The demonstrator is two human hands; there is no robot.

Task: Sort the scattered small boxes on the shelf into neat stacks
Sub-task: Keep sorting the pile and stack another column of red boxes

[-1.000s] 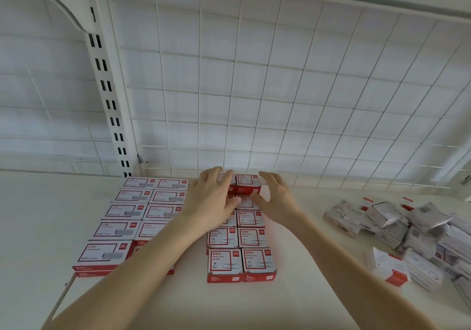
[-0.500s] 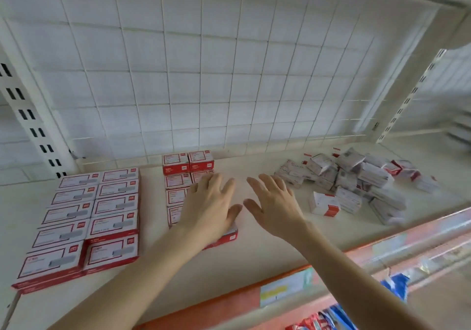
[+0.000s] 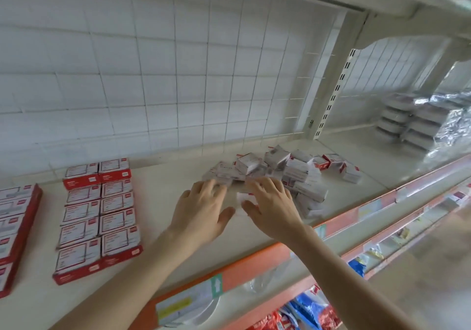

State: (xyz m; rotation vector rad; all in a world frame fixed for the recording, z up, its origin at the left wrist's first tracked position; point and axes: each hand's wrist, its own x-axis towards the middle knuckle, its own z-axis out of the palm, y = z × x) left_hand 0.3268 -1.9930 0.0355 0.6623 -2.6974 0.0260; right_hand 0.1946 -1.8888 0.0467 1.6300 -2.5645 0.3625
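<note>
Spread-fingered, empty left hand (image 3: pixel 204 210) and right hand (image 3: pixel 272 207) hover beside loose boxes (image 3: pixel 300 174)

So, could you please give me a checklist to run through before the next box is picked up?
1. Left hand free: ok, fingers straight, holding nothing.
2. Right hand free: ok, fingers spread, nothing gripped.
3. Scattered pile within reach: ok, both hands at its near edge.
4. Box between the hands, orientation: cannot tell, blurred.
5. Two-column stack tidy: ok.
6. Bare shelf beside the stack: ok.
</note>
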